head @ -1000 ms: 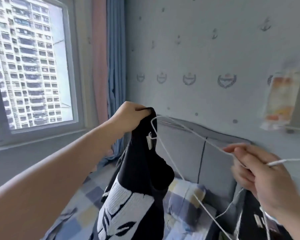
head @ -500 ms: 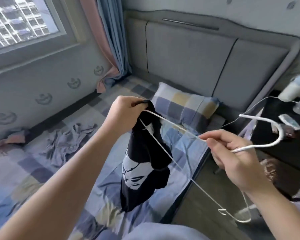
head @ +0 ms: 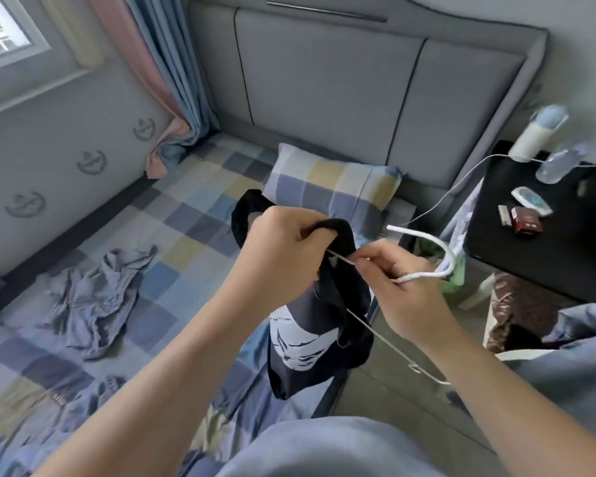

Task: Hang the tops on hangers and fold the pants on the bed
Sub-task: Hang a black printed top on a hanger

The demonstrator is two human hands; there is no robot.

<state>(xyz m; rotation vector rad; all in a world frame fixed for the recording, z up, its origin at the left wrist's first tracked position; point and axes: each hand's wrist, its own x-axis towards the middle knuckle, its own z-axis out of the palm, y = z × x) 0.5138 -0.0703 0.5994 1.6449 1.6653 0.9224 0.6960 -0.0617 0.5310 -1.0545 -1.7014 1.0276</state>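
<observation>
Partly hidden: white hanger [head: 414, 233] arm inside black top [head: 337, 297]; left hand [head: 282, 249] fingers clamp top, right hand [head: 406, 294] fingers pinch hanger.

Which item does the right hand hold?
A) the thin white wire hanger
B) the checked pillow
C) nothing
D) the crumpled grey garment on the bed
A: the right hand pinches the thin white wire hanger below its hook, while the left hand grips the black top with a white print.
</observation>
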